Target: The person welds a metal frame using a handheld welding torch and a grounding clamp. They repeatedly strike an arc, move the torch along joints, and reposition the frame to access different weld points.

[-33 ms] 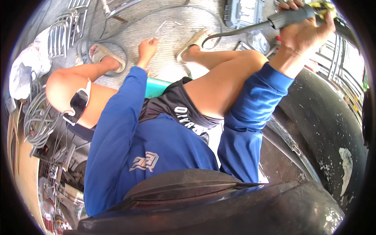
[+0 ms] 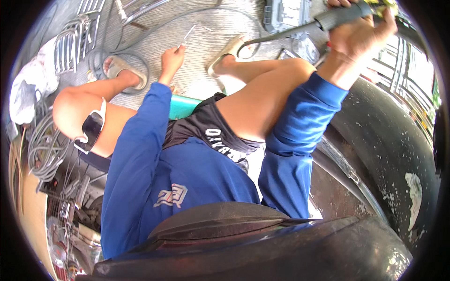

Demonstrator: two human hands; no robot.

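Note:
Up at the far right, my right hand is wrapped around the grey handle of a welding electrode holder. A thick grey cable runs from the handle toward the left, and a yellow part shows at its other end, cut off by the view's edge. My left hand is closed above the floor between my feet, its fingers pinched together. A small pale tip shows at the fingertips, too small to name. White-framed dark glasses rest on my left thigh.
Coiled cables and a white bag lie on the left. A grey tool case lies ahead. Metal bars stand far right, beside a large rounded black surface. A thin white stick lies on the floor. A dark curved edge fills the bottom.
The whole view has shifted a little. My right hand and the electrode holder sit slightly higher and farther left in it. Both hands keep their grip.

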